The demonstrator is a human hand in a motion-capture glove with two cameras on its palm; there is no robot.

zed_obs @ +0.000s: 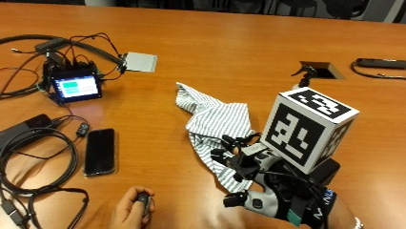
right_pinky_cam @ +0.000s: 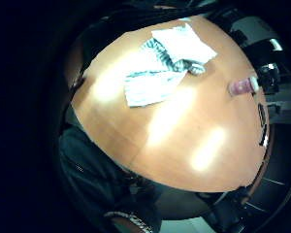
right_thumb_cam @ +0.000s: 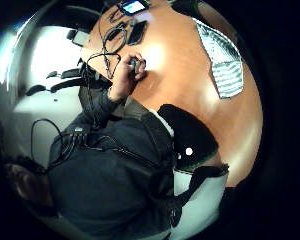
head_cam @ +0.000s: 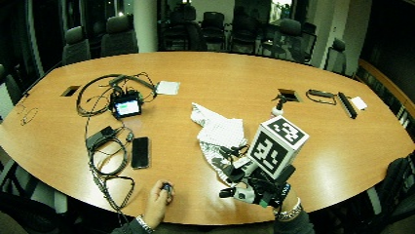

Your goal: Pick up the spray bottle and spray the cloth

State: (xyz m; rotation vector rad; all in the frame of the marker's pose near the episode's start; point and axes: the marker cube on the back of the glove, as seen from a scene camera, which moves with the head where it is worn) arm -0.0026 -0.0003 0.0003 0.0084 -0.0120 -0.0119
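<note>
black-gloved right hand (zed_obs: 254,179) over striped grey-white cloth (zed_obs: 216,121) on orange wooden table (zed_obs: 222,57).
fingers loosely curled, holding nothing; small pink spray bottle (head_cam: 279,108) upright well beyond the cloth.

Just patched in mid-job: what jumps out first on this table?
The gloved right hand hovers at the near edge over the striped cloth, which lies crumpled mid-table; its fingers hold nothing. The spray bottle stands untouched farther back, beside a table port. To the left, the bare hand grips a small clicker near a phone and a lit screen.
</note>
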